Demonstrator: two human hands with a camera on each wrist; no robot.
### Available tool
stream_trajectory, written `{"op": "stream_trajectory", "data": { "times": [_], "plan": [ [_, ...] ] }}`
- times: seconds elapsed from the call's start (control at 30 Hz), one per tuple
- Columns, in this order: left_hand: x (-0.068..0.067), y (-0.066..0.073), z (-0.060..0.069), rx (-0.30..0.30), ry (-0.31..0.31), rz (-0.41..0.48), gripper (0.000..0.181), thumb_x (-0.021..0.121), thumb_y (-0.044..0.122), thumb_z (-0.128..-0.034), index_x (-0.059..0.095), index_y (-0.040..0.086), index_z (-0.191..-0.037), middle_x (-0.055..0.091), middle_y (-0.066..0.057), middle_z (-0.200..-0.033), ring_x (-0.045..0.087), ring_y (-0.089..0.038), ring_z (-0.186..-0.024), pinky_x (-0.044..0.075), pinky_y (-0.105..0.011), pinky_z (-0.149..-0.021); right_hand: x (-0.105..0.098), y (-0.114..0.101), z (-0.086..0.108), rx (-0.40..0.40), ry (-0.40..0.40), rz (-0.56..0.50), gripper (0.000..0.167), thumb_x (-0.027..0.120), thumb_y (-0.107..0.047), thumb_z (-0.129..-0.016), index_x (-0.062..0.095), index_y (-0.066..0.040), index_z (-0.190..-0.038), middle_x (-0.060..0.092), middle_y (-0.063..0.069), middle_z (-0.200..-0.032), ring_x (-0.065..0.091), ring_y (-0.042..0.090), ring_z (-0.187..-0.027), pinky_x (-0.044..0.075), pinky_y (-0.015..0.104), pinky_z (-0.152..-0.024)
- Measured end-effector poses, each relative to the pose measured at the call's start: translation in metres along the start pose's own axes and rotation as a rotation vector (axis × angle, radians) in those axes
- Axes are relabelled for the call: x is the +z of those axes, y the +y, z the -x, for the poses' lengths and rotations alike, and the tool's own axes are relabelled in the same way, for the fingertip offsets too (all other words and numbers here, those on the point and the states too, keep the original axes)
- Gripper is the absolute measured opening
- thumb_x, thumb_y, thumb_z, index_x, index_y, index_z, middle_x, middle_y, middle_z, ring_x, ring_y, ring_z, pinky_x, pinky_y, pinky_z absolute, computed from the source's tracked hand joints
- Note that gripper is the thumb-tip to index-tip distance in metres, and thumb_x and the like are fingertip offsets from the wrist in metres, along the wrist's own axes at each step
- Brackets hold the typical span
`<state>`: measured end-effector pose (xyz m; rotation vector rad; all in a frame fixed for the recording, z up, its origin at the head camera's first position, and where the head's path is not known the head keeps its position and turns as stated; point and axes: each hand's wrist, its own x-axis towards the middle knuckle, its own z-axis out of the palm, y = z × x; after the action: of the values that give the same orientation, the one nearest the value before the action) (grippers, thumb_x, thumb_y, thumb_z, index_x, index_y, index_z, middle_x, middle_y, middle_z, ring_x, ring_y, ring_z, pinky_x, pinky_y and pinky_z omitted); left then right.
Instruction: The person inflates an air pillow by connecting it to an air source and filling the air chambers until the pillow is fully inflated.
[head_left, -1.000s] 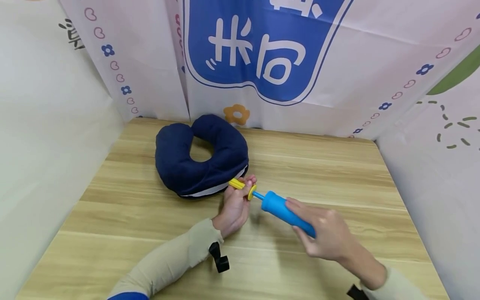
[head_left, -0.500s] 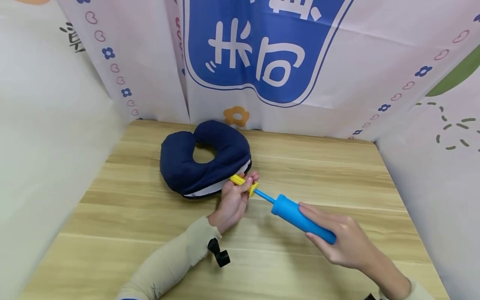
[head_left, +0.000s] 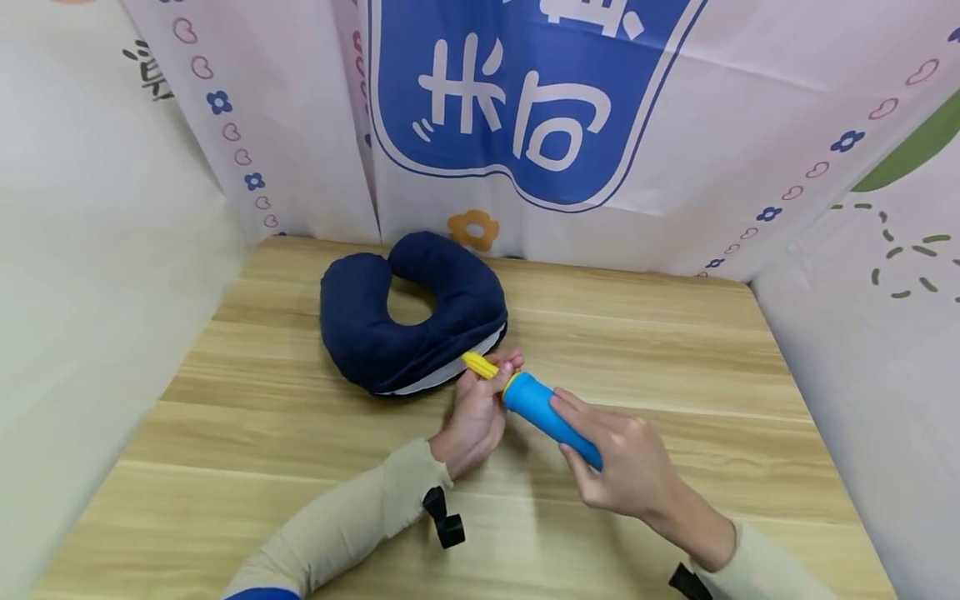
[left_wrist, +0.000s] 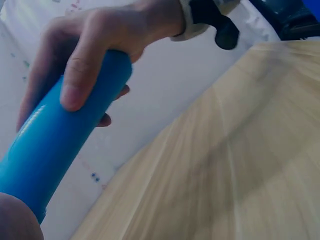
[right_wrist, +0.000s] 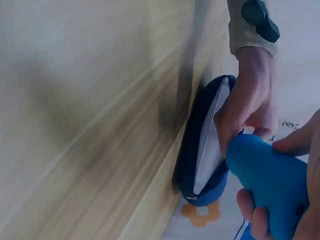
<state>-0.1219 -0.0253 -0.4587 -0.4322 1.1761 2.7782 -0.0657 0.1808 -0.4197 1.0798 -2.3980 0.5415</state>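
Note:
A navy U-shaped neck pillow lies at the back left of the wooden table, with a white lining showing through its open front seam. Against that seam points the yellow nozzle end of a blue hand pump. My left hand pinches the yellow part beside the pillow. My right hand grips the blue barrel, which sits close up to the yellow flange. In the left wrist view the right fingers wrap around the barrel. Where the nozzle tip meets the pillow is hidden.
The wooden table is bounded by a white printed backdrop behind and pale walls at both sides. A black strap mount hangs from the left sleeve.
My right hand first drew the blue barrel back, baring the thin blue rod, then pushed it forward to the yellow flange. The left hand stays on the yellow part; the pillow shifted slightly.

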Motion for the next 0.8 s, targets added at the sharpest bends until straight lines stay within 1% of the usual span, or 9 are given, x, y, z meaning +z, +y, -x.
{"op": "stream_trajectory", "data": {
  "times": [0.07,0.13,0.23,0.33,0.43,0.53,0.6,0.7,0.8],
  "plan": [
    [-0.001,0.004,0.0,0.004,-0.02,0.014,0.019,0.054,-0.007,-0.1054,0.044,0.008,-0.111,0.075,0.001,-0.104,0.073,-0.008,-0.097,0.059,-0.023,-0.098,0.001,0.001,-0.004,-0.004,-0.01,-0.024,0.057,0.081,-0.017,-0.082,0.07,-0.004,-0.136,0.075,0.014,-0.131,0.081,0.027,-0.093,0.065,0.037,-0.063],
    [-0.002,0.009,-0.001,0.004,-0.038,0.027,0.02,0.053,-0.008,-0.1048,0.043,0.008,-0.111,0.075,0.002,-0.1,0.074,-0.007,-0.094,0.06,-0.022,-0.095,-0.004,0.004,-0.001,-0.006,-0.028,-0.051,0.056,0.081,-0.019,-0.085,0.069,-0.004,-0.138,0.074,0.014,-0.134,0.081,0.027,-0.098,0.066,0.04,-0.068],
    [-0.005,0.015,-0.004,-0.01,-0.072,0.032,0.022,0.053,-0.01,-0.1043,0.041,0.006,-0.114,0.076,0.0,-0.102,0.075,-0.008,-0.095,0.06,-0.021,-0.094,-0.018,0.008,0.008,0.02,-0.073,-0.084,0.059,0.082,-0.02,-0.087,0.067,-0.007,-0.142,0.072,0.011,-0.138,0.079,0.026,-0.106,0.067,0.04,-0.076],
    [-0.008,0.02,-0.005,-0.017,-0.082,0.036,0.024,0.053,-0.011,-0.1039,0.041,0.004,-0.118,0.076,-0.003,-0.107,0.075,-0.01,-0.098,0.06,-0.022,-0.095,-0.033,0.01,0.022,0.061,-0.104,-0.107,0.065,0.086,-0.016,-0.083,0.066,-0.01,-0.144,0.072,0.008,-0.139,0.078,0.026,-0.11,0.066,0.033,-0.084],
    [-0.011,0.022,-0.005,-0.017,-0.076,0.047,0.024,0.053,-0.012,-0.1034,0.04,0.004,-0.118,0.076,-0.004,-0.108,0.075,-0.01,-0.097,0.061,-0.023,-0.094,-0.044,0.01,0.03,0.089,-0.11,-0.123,0.07,0.089,-0.011,-0.078,0.066,-0.012,-0.144,0.072,0.008,-0.138,0.078,0.026,-0.11,0.063,0.026,-0.09],
    [-0.01,0.02,-0.004,-0.011,-0.064,0.045,0.022,0.053,-0.011,-0.1034,0.042,0.006,-0.112,0.076,-0.001,-0.104,0.075,-0.009,-0.095,0.061,-0.021,-0.092,-0.045,0.008,0.031,0.073,-0.09,-0.103,0.064,0.087,-0.015,-0.082,0.067,-0.012,-0.143,0.074,0.008,-0.135,0.08,0.025,-0.105,0.064,0.026,-0.086],
    [-0.009,0.017,-0.004,-0.007,-0.057,0.034,0.02,0.053,-0.01,-0.1035,0.044,0.006,-0.109,0.076,0.001,-0.103,0.074,-0.008,-0.095,0.06,-0.02,-0.092,-0.04,0.006,0.027,0.051,-0.071,-0.08,0.058,0.083,-0.021,-0.088,0.067,-0.011,-0.143,0.075,0.008,-0.134,0.08,0.024,-0.101,0.066,0.031,-0.079],
    [-0.006,0.01,-0.002,-0.015,-0.055,0.012,0.017,0.055,-0.008,-0.1042,0.047,0.008,-0.106,0.075,0.001,-0.107,0.073,-0.008,-0.099,0.059,-0.021,-0.095,-0.03,0.004,0.019,0.024,-0.028,-0.046,0.05,0.074,-0.03,-0.096,0.068,-0.01,-0.141,0.076,0.009,-0.131,0.081,0.024,-0.094,0.066,0.037,-0.068],
    [-0.004,0.004,-0.001,-0.028,-0.05,-0.002,0.017,0.056,-0.006,-0.1045,0.048,0.008,-0.108,0.075,-0.004,-0.114,0.073,-0.009,-0.103,0.058,-0.022,-0.099,-0.017,0.002,0.011,0.015,0.003,-0.025,0.05,0.073,-0.029,-0.095,0.069,-0.007,-0.14,0.076,0.01,-0.129,0.081,0.026,-0.09,0.065,0.038,-0.062]
  ]
}}
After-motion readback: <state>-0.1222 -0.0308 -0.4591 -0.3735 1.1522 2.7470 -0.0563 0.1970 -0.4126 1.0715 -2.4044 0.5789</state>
